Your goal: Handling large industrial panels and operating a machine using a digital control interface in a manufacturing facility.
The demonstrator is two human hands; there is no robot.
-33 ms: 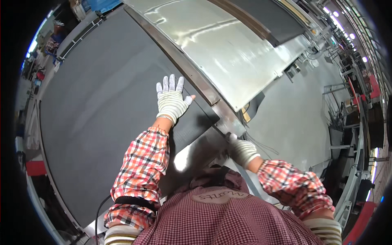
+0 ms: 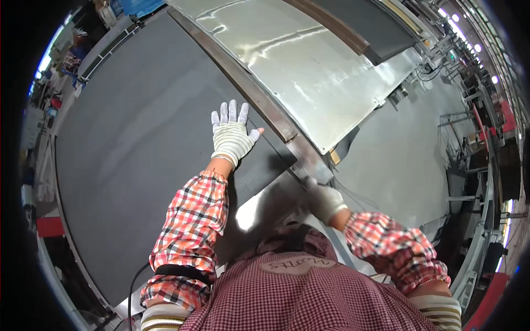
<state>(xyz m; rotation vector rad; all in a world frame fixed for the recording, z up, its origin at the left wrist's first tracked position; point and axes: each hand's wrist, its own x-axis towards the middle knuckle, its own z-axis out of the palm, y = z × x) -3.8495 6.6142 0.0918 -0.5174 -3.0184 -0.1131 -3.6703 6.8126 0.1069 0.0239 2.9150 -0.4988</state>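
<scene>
In the head view, the broad dark grey sheet (image 2: 127, 149) lies flat below and to the left of a long brown metal bar (image 2: 243, 85), its near edge ending short of a shiny metal surface (image 2: 262, 207), which shows bare beside it. The gloved left hand (image 2: 232, 138) rests palm down on the sheet near the bar, fingers straight and slightly apart, thumb stretched out toward the bar; spread like this, it probably presses the sheet down so that it does not slide. The gloved right hand (image 2: 326, 201) is at the near end of the bar, just below a bright end plate (image 2: 309, 157). It is blurred and its fingertips are mostly hidden, so I cannot tell whether they are clamped on anything; its place there suggests work at that corner while the left hand steadies the sheet. Beyond the bar lies a pale, glossy metal panel (image 2: 287, 71), apparently set apart from the sheet by the bar.
</scene>
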